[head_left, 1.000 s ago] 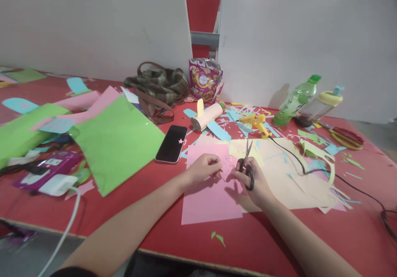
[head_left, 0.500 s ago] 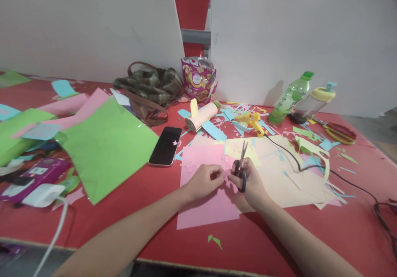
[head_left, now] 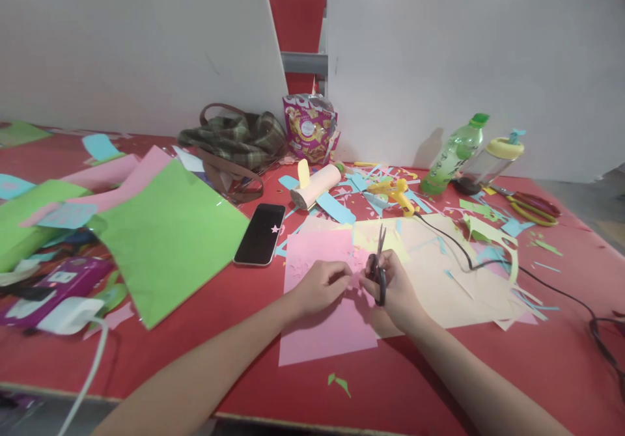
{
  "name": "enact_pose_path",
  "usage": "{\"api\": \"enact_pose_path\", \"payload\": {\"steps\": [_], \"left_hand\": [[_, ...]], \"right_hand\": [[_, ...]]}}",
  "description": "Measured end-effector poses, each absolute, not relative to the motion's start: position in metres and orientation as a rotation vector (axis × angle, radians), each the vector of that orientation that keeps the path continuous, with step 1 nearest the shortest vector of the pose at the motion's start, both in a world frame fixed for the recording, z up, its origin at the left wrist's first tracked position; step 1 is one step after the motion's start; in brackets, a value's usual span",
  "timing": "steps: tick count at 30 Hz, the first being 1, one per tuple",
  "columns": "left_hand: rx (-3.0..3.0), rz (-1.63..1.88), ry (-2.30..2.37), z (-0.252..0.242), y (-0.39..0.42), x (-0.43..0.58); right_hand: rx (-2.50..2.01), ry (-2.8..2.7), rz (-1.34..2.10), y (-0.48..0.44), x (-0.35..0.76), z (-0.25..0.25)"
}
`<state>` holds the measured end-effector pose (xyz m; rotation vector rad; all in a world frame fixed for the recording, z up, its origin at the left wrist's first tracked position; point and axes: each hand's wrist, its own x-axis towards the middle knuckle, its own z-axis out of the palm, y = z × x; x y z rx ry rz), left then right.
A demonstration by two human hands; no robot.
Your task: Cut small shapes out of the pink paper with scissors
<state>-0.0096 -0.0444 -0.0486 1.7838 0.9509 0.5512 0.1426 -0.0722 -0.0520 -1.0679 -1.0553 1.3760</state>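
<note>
Black-handled scissors [head_left: 379, 268] are in my right hand [head_left: 394, 286], blades pointing up and away from me and nearly closed. Close beside it, my left hand [head_left: 323, 286] is closed in a pinch, thumb against fingers. A tiny pink bit seems to be between the two hands, but it blends into the sheet behind. Both hands are over a pink paper sheet [head_left: 322, 341], which has small pink scraps [head_left: 305, 269] on its upper part. A small pink star [head_left: 274, 229] lies on a black phone [head_left: 258, 237] to the left.
A cardboard tube [head_left: 317, 185] with paper wings lies behind the hands. Near it is a yellow glue gun [head_left: 398, 192], its cord running right. Cream paper [head_left: 439, 293], a green sheet [head_left: 176, 241], a bottle [head_left: 454, 156] and red-and-yellow scissors [head_left: 534, 207] share the red table.
The scissors have turned slightly, their blades appearing closer together. Both hands stay nearly in place, and the view has shifted a little.
</note>
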Motion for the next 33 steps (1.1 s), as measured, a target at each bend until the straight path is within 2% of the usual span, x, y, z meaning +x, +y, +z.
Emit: {"api": "enact_pose_path", "payload": {"steps": [10, 20, 33], "left_hand": [[2.060, 0.485, 0.923, -0.047, -0.043, -0.008], [1.927, 0.578, 1.006, -0.047, -0.043, -0.010], [1.968, 0.545, 0.951, -0.043, -0.046, -0.008]], "right_hand": [[-1.181, -1.220, 1.271, -0.075, 0.141, -0.057], [-1.195, -1.005, 1.335, -0.074, 0.140, -0.045], [-1.068, -1.050, 1.422, -0.074, 0.140, -0.050]]}}
